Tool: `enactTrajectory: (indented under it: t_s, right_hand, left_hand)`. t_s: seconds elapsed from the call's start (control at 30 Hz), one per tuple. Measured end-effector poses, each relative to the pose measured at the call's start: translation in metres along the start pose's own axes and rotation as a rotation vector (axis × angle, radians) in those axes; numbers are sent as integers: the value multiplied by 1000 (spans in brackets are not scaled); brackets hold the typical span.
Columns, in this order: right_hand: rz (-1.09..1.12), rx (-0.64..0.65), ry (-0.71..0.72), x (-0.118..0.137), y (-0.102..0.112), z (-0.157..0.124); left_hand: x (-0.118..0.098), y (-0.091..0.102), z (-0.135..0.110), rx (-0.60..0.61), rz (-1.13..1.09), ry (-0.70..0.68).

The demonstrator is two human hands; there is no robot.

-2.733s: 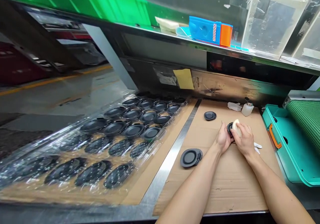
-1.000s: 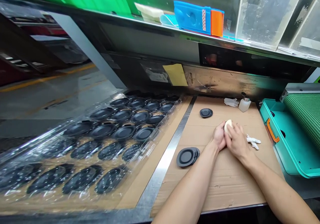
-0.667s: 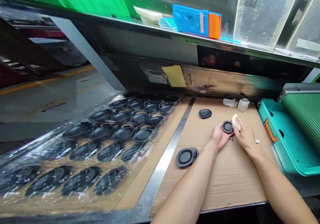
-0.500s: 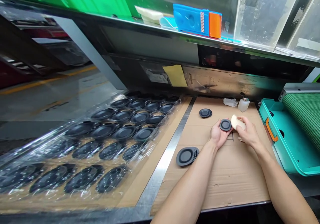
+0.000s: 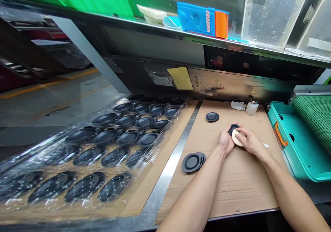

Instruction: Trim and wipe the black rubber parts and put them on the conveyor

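Note:
My left hand (image 5: 225, 141) holds a round black plastic part (image 5: 233, 127) in its palm and fingers, above the cardboard. Gripped in my right hand (image 5: 250, 140) is a pale cream sponge pad (image 5: 237, 138), which lies over the near part of the black piece. The pad hides much of that piece. To the left of my left forearm rests a small stack of black round parts (image 5: 192, 162) on the cardboard. Farther back lie a few more black parts (image 5: 212, 117), overlapping each other.
A clear plastic tray (image 5: 144, 163) with rows of black parts covers the left side. Cardboard (image 5: 232, 187) lies under my arms. A small bottle (image 5: 252, 107) and crumpled white tissue (image 5: 238, 105) stand behind. On the right are a teal bin (image 5: 305, 156) and green conveyor belt (image 5: 315, 118).
My right hand has moved left, bringing the sponge pad over the black part. A small white item on the cardboard now shows beside my right wrist. My left hand has barely moved.

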State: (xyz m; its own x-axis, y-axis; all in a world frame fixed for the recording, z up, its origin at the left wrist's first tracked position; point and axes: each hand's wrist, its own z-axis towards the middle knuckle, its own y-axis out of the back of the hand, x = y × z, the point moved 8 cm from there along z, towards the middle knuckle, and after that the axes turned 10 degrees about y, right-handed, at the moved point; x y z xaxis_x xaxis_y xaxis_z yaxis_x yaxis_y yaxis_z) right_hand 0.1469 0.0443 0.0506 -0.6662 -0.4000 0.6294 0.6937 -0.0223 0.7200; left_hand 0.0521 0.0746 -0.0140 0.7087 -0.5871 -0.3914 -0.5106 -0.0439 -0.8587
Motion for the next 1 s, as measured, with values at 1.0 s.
enactTrajectory:
  t_s: [1.0]
  right_hand:
    - [-294, -171, -61, -3, 3, 11]
  left_hand:
    - [8, 0, 1, -29, 0, 29]
